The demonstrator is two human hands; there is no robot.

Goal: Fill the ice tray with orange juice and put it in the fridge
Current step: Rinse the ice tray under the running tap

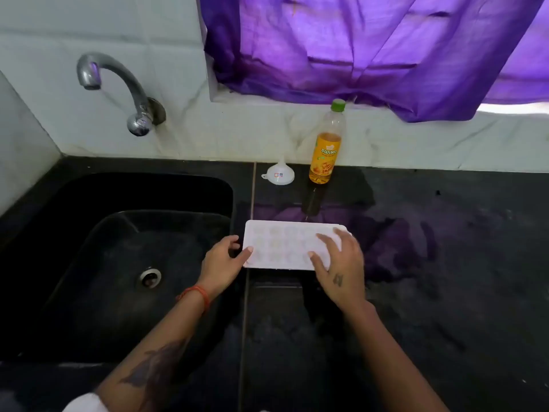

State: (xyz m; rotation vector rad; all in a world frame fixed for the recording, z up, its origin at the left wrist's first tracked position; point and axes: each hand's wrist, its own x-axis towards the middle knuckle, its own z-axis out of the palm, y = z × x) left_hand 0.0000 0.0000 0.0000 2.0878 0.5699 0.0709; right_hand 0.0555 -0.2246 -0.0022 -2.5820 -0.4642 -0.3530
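The left hand (221,260) pinches the short left end of the ice tray (285,242), thumb on the near corner; the right hand (338,257) rests spread, fingers (325,237) fairly straight, across its right end. The tray lies flat on the dark desk (430,263) just beside the sink (118,263), long axis left to right — its cells look tinted (likely filled, though I can't be sure). The juice bottle (325,150) and funnel (280,173) stand beyond, at the wall — the right hand nearer them.
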